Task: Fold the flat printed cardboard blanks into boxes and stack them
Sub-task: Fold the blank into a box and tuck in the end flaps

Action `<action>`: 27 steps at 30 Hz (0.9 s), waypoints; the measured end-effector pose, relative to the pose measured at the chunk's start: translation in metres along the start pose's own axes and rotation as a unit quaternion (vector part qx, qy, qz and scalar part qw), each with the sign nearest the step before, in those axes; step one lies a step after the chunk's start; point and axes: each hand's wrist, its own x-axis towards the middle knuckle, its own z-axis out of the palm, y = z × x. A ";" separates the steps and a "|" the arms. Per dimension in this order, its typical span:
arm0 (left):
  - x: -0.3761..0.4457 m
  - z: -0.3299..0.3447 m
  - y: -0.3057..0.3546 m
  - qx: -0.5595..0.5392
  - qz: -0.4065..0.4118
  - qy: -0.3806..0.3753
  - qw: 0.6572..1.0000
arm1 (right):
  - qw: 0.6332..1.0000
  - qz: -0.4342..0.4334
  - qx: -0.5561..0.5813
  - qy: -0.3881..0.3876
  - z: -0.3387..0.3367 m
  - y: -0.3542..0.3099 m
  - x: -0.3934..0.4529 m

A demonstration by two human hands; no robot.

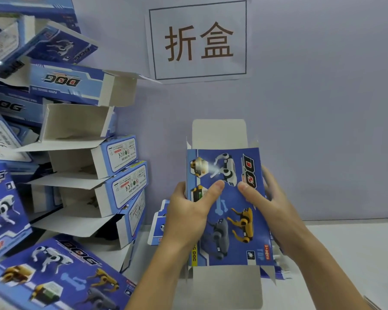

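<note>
Both hands up on 1 blank (226, 206), held in the air above the table (345, 247), right of the stack (94, 153) and below the sign (198, 41). Left hand (188, 211) grips the blank's left edge, thumb laid flat across the printed face, other fingers wrapped behind & out of sight. Right hand (267, 198) takes the right edge, thumb pressed on the face near the logo, fingers reaching behind; can't tell if they're spread back there.

Step in hand, by my read: opening the flat sleeve into a tube. It looks barely puffed out, printed face toward the person, plain white flaps sticking out at both ends. Next move prob calls for squeezing the 2 side edges toward each other so the sleeve pops square, then tucking the small side flaps & closing the end flap.

Long axis runs away from the person, tilted up toward the sign, near end low over the table. Far flap (218, 133) points up, near flap (226, 287) hangs down toward the table. Print reads sideways, logo along the right edge.

More flat blanks lie under it on the table, just right of the stack. The stack itself: folded boxes, ends open, leaning a bit; 1 more flat blank (61, 276) lies in front of it.
</note>
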 end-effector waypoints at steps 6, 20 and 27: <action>-0.005 0.006 -0.005 0.031 0.014 -0.046 0.998 | 0.994 -0.052 -0.006 0.101 0.004 0.011 0.007; -0.002 -0.002 0.009 -0.005 0.169 0.095 0.981 | 0.997 -0.083 -0.001 -0.008 0.014 0.014 -0.002; -0.005 0.000 0.014 0.004 0.181 0.040 0.983 | 0.996 -0.088 -0.013 0.007 0.011 0.010 0.000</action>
